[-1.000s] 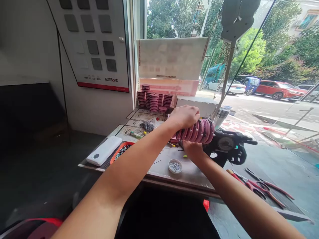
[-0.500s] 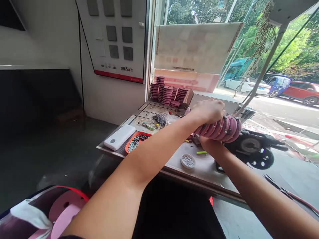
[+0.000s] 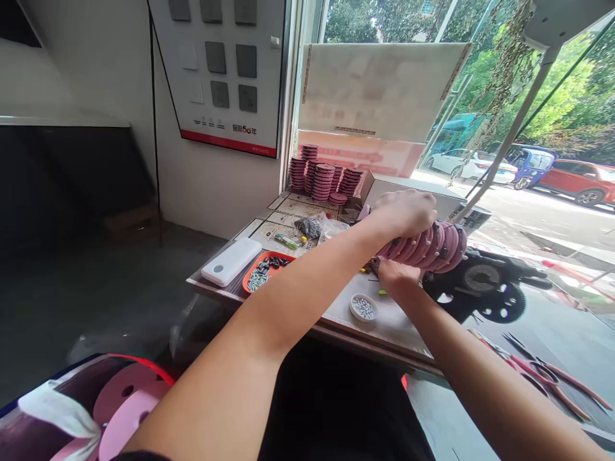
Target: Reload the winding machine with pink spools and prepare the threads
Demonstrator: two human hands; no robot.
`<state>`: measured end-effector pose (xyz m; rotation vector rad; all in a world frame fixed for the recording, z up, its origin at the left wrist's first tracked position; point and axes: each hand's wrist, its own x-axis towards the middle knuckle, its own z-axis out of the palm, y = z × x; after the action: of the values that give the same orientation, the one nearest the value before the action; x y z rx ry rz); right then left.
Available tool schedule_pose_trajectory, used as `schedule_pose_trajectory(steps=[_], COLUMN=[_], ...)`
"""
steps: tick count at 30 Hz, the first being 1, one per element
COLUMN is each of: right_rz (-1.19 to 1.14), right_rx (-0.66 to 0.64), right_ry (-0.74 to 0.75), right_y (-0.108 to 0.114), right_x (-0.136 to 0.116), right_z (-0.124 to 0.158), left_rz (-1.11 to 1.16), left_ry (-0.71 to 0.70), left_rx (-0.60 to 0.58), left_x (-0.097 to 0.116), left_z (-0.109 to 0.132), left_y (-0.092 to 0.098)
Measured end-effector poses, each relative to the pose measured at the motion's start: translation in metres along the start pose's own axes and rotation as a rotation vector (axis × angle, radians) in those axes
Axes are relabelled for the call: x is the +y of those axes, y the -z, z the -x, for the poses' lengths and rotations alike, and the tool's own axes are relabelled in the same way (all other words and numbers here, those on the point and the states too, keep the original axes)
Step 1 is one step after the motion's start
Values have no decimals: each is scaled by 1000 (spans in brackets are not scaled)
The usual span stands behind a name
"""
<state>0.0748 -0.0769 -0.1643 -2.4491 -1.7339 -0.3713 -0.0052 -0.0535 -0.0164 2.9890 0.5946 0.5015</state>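
Note:
A row of pink round discs (image 3: 426, 248), studded with small pale beads and dark bits, lies sideways beside the black geared machine (image 3: 482, 280). My left hand (image 3: 406, 210) is curled closed over the back of the row; what its fingertips grip is hidden behind the knuckles. Under the left end of the discs, close to the tabletop, is my right hand (image 3: 398, 276), its fingers out of sight behind the wrist and discs. A white dish of small pale beads (image 3: 364, 308) stands just left of my right wrist.
An orange tray (image 3: 246, 280) of small dark and pale parts sits beside a white power bank (image 3: 231, 261). Stacked pink discs (image 3: 323, 182) stand at the window. Pliers (image 3: 548, 371) lie at right. Loose pink discs (image 3: 127, 416) fill a bag at lower left.
My right hand has drawn back slightly left from under the discs. My left hand stays over the row. The pliers at right now show more fully.

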Motion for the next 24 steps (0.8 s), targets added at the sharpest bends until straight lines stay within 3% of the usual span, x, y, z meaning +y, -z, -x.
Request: schedule_pose_trajectory(steps=[7, 13, 19, 24], right_rz=[-23, -62, -187, -282], right_rx=[-10, -2, -126, -256], right_ry=[-111, -116, 148, 277], right_y=[7, 31, 59, 64], right_x=[-1, -14, -20, -14], right_z=[15, 29, 66, 88], left_rz=[-25, -58, -69, -70], left_ry=[-3, -1, -7, -14], left_rx=[1, 4, 12, 16], left_x=[-1, -1, -1, -2], left_z=[-2, -3, -4, -6], left_y=[0, 1, 0, 0])
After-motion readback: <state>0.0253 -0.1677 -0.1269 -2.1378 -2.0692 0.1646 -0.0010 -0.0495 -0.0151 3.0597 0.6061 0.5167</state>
